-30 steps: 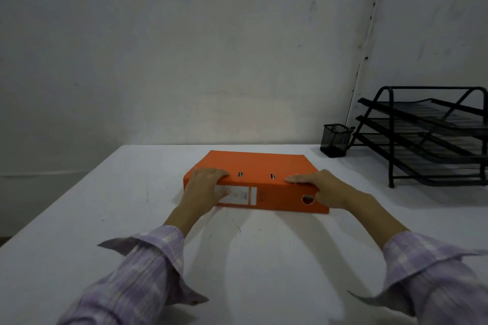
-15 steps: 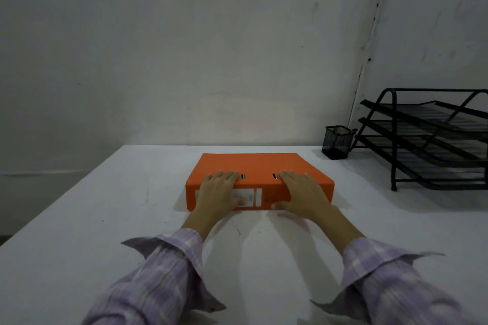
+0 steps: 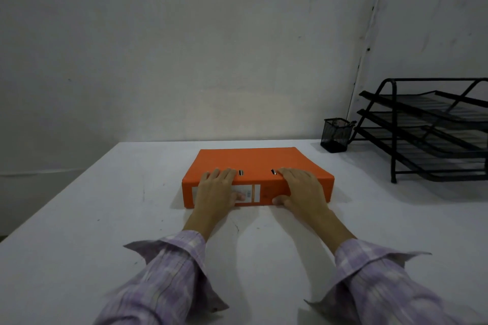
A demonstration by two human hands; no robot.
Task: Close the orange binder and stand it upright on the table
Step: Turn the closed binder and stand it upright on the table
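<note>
Two hands on one closed binder (image 3: 257, 163), flat mid-table (image 3: 79, 232). Left hand (image 3: 217, 187) grips its near spine, hiding part of the label; right hand (image 3: 301, 188) likewise, thumb underneath. Pen cup (image 3: 335, 135), contents unclear; tray rack (image 3: 433, 132), cut off.

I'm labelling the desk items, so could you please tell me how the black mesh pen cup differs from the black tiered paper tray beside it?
The pen cup is small and boxy, while the paper tray is much larger, with three slanted tiers. The pen cup stands further back near the wall corner; the paper tray reaches nearer and runs out of view on the right. Both are black wire mesh and stand on the white table.
</note>
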